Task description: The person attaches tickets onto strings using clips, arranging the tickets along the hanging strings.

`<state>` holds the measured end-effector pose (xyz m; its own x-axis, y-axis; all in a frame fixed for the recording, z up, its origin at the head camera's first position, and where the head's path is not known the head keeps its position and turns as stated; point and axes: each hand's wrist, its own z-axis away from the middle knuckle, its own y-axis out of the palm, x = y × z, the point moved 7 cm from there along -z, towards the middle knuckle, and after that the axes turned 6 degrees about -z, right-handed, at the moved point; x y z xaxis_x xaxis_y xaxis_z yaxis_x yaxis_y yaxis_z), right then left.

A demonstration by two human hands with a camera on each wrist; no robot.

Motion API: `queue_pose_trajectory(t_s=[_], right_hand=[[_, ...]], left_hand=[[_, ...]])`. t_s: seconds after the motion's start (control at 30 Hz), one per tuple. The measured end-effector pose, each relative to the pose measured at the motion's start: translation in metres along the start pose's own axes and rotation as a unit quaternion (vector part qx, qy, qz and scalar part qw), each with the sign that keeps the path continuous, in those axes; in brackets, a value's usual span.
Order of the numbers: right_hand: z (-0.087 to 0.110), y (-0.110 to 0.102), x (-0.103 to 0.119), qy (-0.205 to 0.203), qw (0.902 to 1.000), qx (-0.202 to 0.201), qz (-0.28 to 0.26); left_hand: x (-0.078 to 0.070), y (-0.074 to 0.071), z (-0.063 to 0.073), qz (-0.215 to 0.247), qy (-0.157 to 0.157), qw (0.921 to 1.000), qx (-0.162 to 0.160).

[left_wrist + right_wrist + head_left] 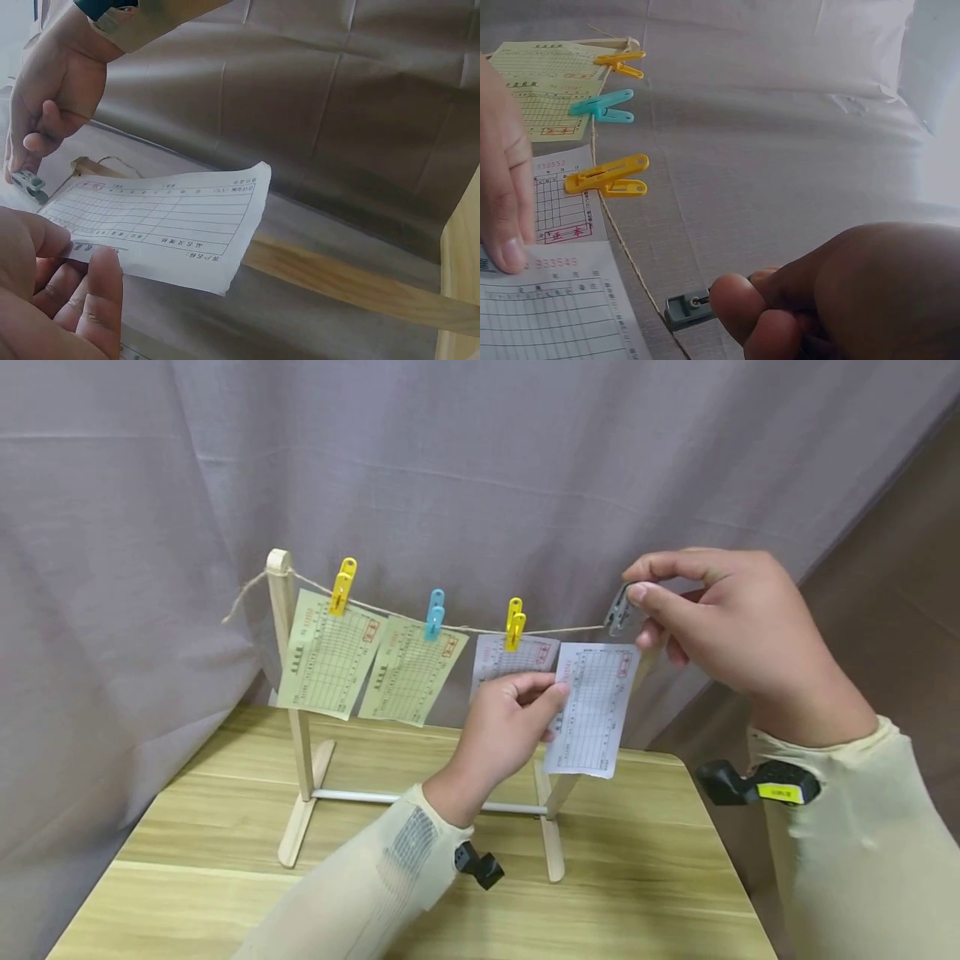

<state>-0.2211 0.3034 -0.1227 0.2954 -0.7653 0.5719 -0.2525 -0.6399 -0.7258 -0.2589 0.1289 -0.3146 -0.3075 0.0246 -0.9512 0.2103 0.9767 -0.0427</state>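
Observation:
A white printed form slip (pixel 596 718) hangs from my left hand (pixel 502 727), pinched at its left edge between thumb and fingers. My right hand (pixel 738 622) pinches the handle end of a grey clothespin (pixel 619 612). In the right wrist view the nose of this grey clothespin (pixel 684 309) is right at the twine (pixel 626 255), and the slip (pixel 551 315) lies just left of the twine. Another white slip (pixel 491 653), partly hidden behind my left hand, hangs from the twine by a yellow clothespin (pixel 514 627).
Two yellow-green slips (pixel 322 664) hang further left, held by a yellow clothespin (pixel 342 587) and a blue clothespin (pixel 434 616). The twine is tied to a wooden post (pixel 288 677) of a stand on a wood-grain table (pixel 225 893). Behind is a grey curtain (pixel 465 468).

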Motion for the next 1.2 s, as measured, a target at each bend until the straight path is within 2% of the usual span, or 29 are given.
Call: queue_pose_trajectory(t_s=[0.27,0.67,0.9,1.2], right_hand=[[0.000,0.001,0.002,0.012,0.9999,-0.006,0.005],[-0.003,-0.001,-0.001,0.031,0.9994,0.000,0.018],[-0.004,0.002,-0.006,0.043,0.9986,0.011,0.028],[-0.004,0.003,-0.008,0.049,0.9978,0.020,0.041]], left_hand=[[-0.011,-0.001,-0.002,-0.028,0.027,0.9992,0.003],[-0.013,0.000,-0.003,-0.034,0.019,0.9992,0.001],[-0.014,-0.003,-0.004,-0.061,0.031,0.9977,-0.004],[-0.018,-0.003,-0.007,-0.068,0.046,0.9966,-0.007]])
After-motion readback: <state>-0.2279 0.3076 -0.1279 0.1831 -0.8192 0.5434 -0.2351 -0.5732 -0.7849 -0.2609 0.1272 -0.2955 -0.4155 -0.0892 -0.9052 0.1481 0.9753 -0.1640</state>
